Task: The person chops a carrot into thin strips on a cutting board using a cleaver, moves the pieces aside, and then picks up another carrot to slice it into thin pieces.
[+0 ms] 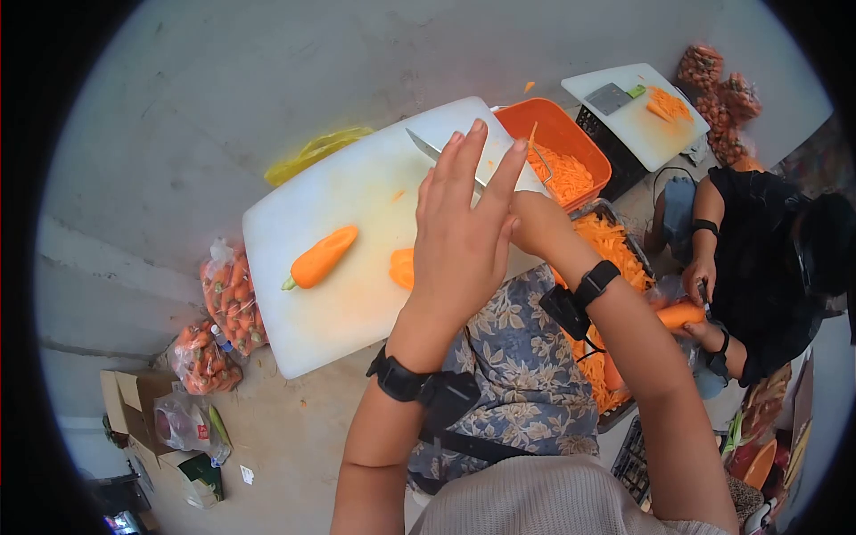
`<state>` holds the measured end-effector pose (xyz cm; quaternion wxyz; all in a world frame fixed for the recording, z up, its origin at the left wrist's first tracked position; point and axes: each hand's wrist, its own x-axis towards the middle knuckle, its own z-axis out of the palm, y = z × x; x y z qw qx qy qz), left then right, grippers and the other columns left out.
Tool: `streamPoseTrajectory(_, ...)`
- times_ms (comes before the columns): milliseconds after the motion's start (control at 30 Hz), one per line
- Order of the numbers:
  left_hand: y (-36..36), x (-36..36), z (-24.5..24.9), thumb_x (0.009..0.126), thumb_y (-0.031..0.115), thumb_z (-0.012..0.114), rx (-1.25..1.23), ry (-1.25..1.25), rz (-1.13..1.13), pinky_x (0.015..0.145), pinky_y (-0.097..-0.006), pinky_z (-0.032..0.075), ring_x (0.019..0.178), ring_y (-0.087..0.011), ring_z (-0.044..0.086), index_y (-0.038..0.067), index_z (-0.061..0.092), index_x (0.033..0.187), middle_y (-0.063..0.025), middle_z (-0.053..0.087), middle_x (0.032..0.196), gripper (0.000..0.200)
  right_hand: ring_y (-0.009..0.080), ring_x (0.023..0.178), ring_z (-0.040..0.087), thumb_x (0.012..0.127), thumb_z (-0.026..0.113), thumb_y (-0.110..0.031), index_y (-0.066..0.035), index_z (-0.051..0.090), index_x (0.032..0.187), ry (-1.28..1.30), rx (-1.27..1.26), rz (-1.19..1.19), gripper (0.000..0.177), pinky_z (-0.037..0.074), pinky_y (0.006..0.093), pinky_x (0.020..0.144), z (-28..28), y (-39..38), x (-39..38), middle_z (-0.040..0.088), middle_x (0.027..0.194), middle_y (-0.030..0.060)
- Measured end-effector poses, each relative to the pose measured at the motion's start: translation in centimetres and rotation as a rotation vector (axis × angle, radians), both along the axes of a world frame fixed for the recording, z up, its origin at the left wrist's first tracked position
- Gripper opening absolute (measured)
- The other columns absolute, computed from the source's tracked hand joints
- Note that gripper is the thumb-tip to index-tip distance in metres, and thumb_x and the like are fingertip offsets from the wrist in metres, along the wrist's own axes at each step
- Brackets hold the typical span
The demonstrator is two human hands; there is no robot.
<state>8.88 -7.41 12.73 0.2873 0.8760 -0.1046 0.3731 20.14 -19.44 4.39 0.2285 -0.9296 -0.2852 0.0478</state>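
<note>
My left hand is raised over the white cutting board, fingers stretched and spread, holding nothing. Just behind it, my right hand is closed at the board's right side. A knife points from there toward the upper left; my left hand covers its middle and handle. On the board lies a carrot with a flat cut face and a green stem end. Another carrot piece sits beside my left wrist, partly covered by it.
An orange tub of carrot strips stands beyond the board. A black crate holds more carrot strips at my right. Bagged carrots are on the left. Another person holds a carrot at right, near a second board with a cleaver.
</note>
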Motion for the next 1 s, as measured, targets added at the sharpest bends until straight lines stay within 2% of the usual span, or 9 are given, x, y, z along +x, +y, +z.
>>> streamPoseTrajectory(67, 1.6, -2.2, -1.2, 0.081, 0.008, 0.069, 0.112, 0.16, 0.061, 0.104, -0.0423, 0.04, 0.131, -0.0396, 0.042, 0.01, 0.047, 0.138, -0.0193, 0.042, 0.143, 0.061, 0.038, 0.086, 0.067, 0.078, 0.057, -0.008, 0.003, 0.068, 0.087, 0.105, -0.169, -0.095, 0.018, 0.053, 0.043, 0.075, 1.9, 0.3, -1.2, 0.067, 0.089, 0.0245)
streamPoseTrajectory(200, 4.9, -4.6, -6.3, 0.079, 0.01, 0.072, -0.085, 0.28, 0.249, 0.098, -0.0422, 0.043, 0.119, -0.0345, 0.051, 0.01, 0.057, 0.127, -0.0157, 0.053, 0.13, 0.05, 0.0404, 0.086, 0.066, 0.079, 0.057, -0.01, 0.005, 0.067, 0.087, 0.079, -0.147, -0.061, 0.019, 0.052, 0.0445, 0.077, 1.4, 0.1, -0.3, 0.067, 0.088, 0.0258)
streamPoseTrajectory(300, 6.6, -6.7, -8.9, 0.077, 0.011, 0.073, -0.016, 0.359, 0.349, 0.092, -0.0407, 0.045, 0.109, -0.0316, 0.055, 0.008, 0.064, 0.115, -0.0132, 0.058, 0.119, 0.039, 0.0408, 0.085, 0.065, 0.081, 0.059, -0.014, 0.006, 0.066, 0.086, 0.117, -0.139, -0.067, 0.022, 0.052, 0.0456, 0.077, 1.4, -0.1, 0.0, 0.066, 0.087, 0.0268)
streamPoseTrajectory(400, 7.0, -8.0, -10.7, 0.075, 0.013, 0.076, -0.063, 0.346, 0.305, 0.088, -0.0398, 0.046, 0.105, -0.0297, 0.056, 0.007, 0.068, 0.106, -0.0112, 0.06, 0.111, 0.032, 0.041, 0.084, 0.065, 0.083, 0.06, -0.017, 0.006, 0.066, 0.085, 0.117, -0.116, -0.063, 0.024, 0.052, 0.0466, 0.076, 1.3, -0.3, -0.1, 0.066, 0.085, 0.0268)
streamPoseTrajectory(500, 6.8, -8.7, -10.9, 0.072, 0.013, 0.078, -0.03, 0.317, 0.256, 0.087, -0.0395, 0.047, 0.102, -0.0293, 0.056, 0.007, 0.068, 0.106, -0.0105, 0.06, 0.108, 0.035, 0.0426, 0.08, 0.064, 0.084, 0.06, -0.018, 0.008, 0.063, 0.093, 0.092, -0.13, -0.052, 0.028, 0.051, 0.0478, 0.074, 1.4, -0.3, -1.1, 0.064, 0.082, 0.029)
streamPoseTrajectory(567, 6.8, -8.9, -11.4, 0.071, 0.012, 0.078, -0.027, 0.324, 0.256, 0.086, -0.0392, 0.047, 0.1, -0.0291, 0.057, 0.007, 0.069, 0.104, -0.0103, 0.06, 0.107, 0.034, 0.0385, 0.074, 0.066, 0.086, 0.057, -0.014, 0.002, 0.062, 0.085, -0.007, -0.191, 0.022, 0.017, 0.052, 0.0465, 0.069, 1.8, -0.1, -1.8, 0.065, 0.074, 0.0214)
streamPoseTrajectory(667, 6.6, -9.1, -12.1, 0.071, 0.01, 0.078, -0.032, 0.33, 0.257, 0.084, -0.0385, 0.048, 0.097, -0.0289, 0.058, 0.006, 0.07, 0.102, -0.01, 0.061, 0.105, 0.033, 0.0418, 0.067, 0.061, 0.087, 0.06, -0.017, 0.001, 0.06, 0.084, -0.07, -0.27, 0.095, 0.019, 0.048, 0.0491, 0.063, 2.2, 0.4, -3.0, 0.06, 0.065, 0.0213)
streamPoseTrajectory(833, 6.9, -9.4, -12.3, 0.074, 0.007, 0.072, -0.07, 0.317, 0.233, 0.083, -0.0378, 0.051, 0.098, -0.0291, 0.059, 0.008, 0.07, 0.104, -0.008, 0.062, 0.104, 0.03, 0.0375, 0.063, 0.062, 0.085, 0.062, -0.014, -0.004, 0.062, 0.098, 0.015, -0.297, 0.228, 0.017, 0.048, 0.0466, 0.058, 3.5, 1.1, -4.9, 0.061, 0.065, 0.0185)
streamPoseTrajectory(1000, 7.1, -8.9, -12.1, 0.073, 0.004, 0.065, 0.047, 0.273, 0.205, 0.082, -0.0351, 0.053, 0.1, -0.0256, 0.061, 0.007, 0.071, 0.104, -0.0076, 0.064, 0.107, 0.032, 0.0323, 0.06, 0.062, 0.078, 0.064, -0.008, -0.01, 0.061, 0.118, -0.008, -0.287, 0.42, 0.04, 0.048, 0.0426, 0.056, 3.9, 1.2, -6.1, 0.063, 0.066, 0.0137)
